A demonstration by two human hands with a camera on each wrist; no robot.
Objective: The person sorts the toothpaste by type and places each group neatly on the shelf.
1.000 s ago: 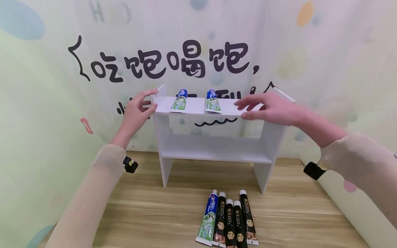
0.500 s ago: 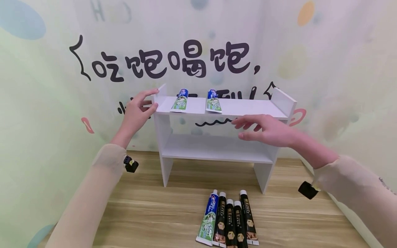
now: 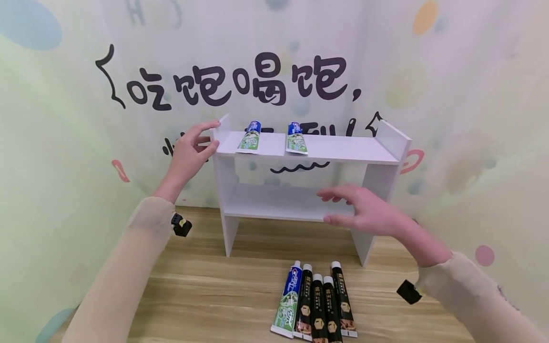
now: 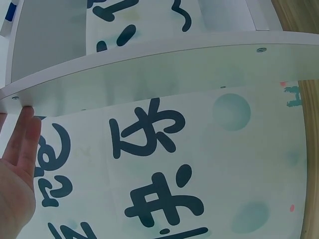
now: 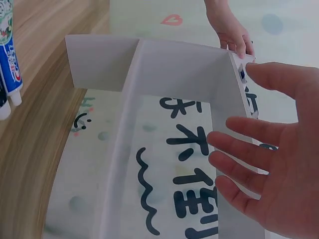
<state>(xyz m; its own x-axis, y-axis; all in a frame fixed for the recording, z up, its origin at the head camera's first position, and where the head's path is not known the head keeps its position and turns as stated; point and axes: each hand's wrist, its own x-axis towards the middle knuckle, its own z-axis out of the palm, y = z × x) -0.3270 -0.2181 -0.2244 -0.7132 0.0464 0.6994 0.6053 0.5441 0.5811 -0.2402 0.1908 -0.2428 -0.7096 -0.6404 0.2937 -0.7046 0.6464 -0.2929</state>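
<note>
A white two-tier shelf (image 3: 274, 216) stands on the wooden table against the wall. My left hand (image 3: 188, 147) holds the upper left side panel of the shelf, index fingertip at its top edge and thumb at the front edge; in the left wrist view its fingers (image 4: 25, 134) lie against the outer face. Two blue-and-green toothpaste tubes, a left one (image 3: 250, 138) and a right one (image 3: 296, 139), lie on the top board. My right hand (image 3: 364, 209) hovers in front of the middle board, holding nothing, fingers spread in the right wrist view.
On the table in front of the shelf lie a blue-and-green toothpaste tube (image 3: 288, 302) and several black toothpaste tubes (image 3: 318, 309), side by side with white caps pointing toward the shelf. A wall hanging (image 3: 274, 28) with dark lettering rises right behind the shelf.
My right hand has come down and slightly left, from beside the top board to in front of the middle board. The left hand and the tubes have stayed in place.
</note>
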